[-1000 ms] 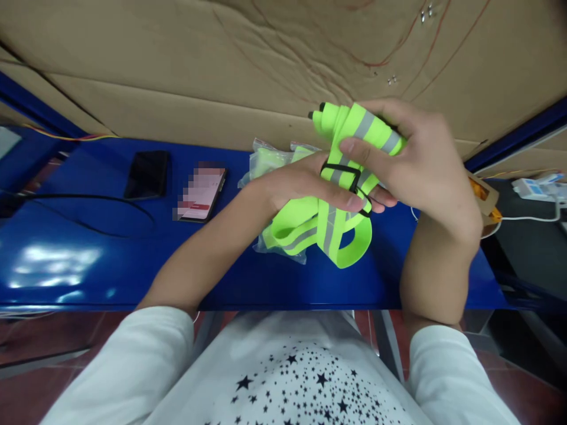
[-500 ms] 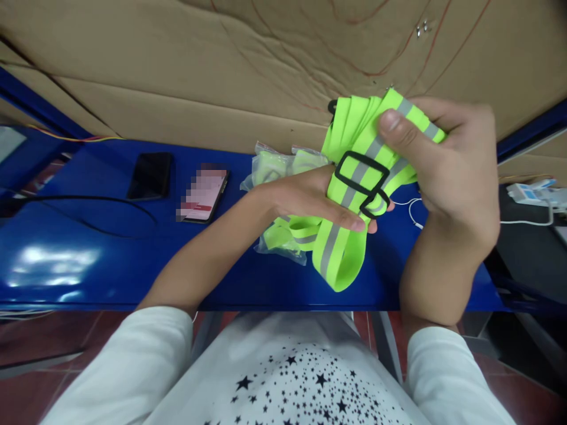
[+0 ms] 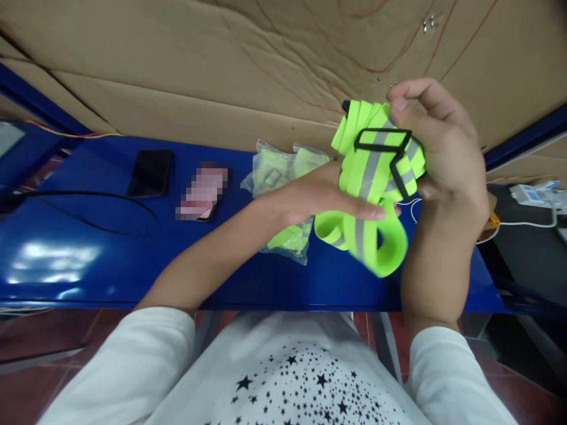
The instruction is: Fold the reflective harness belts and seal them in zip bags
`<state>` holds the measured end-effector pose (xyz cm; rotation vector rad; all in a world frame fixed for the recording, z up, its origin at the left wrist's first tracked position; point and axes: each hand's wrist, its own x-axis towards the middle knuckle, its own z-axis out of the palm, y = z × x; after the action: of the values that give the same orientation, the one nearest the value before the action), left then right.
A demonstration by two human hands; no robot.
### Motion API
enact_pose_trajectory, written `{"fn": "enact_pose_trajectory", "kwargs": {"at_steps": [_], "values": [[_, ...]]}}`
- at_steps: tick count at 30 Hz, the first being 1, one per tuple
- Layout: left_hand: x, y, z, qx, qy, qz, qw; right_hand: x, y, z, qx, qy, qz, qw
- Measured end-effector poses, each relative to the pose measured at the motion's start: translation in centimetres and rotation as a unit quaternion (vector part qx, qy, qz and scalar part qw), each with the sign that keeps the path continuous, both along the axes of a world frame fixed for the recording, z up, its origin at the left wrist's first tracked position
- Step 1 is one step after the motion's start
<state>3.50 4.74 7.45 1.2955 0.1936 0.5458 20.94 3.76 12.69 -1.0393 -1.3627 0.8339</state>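
Note:
A neon-yellow reflective strap (image 3: 365, 168) with a grey stripe hangs gathered in folds between my hands. Black buckles (image 3: 383, 140) sit on its upper face, and a loose loop droops below. My left hand (image 3: 330, 195) is closed around the lower middle of the bundle, thumb across the front, its other fingers mostly hidden behind. At the upper right, my right hand (image 3: 436, 133) pinches the folded edge between thumb and fingers. Clear plastic bags (image 3: 270, 168) holding similar yellow straps lie on the table behind and below my left forearm.
On the blue table (image 3: 106, 254) lie a dark phone (image 3: 149, 173) and a second phone (image 3: 204, 192) with a lit, blurred screen. A black cable (image 3: 88, 195) crosses the left side. Cardboard (image 3: 177, 71) rises along the back. White devices (image 3: 538, 193) with a cord rest at the right.
The strap bundle has shifted right and turned, its buckles now tilted and higher. My right hand has bent its fingers over the folds, and the lower loop has swung right.

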Motion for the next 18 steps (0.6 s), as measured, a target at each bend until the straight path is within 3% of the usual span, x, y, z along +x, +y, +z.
{"fn": "enact_pose_trajectory", "kwargs": {"at_steps": [4, 11, 18], "values": [[1.3, -0.2, -1.0, -0.085, -0.013, 0.008, 0.996, 0.1, 0.0, -0.1, 0.046, -0.032, -0.014, 0.998], [0.4, 0.7, -1.3, 0.000, 0.029, -0.028, 0.999, 1.1, -0.4, -0.1, 0.037, -0.062, -0.009, 0.997], [1.4, -0.3, -2.1, -0.122, -0.014, -0.162, 0.979, 1.2, -0.7, 0.0, 0.066, -0.095, -0.026, 0.993]]}}
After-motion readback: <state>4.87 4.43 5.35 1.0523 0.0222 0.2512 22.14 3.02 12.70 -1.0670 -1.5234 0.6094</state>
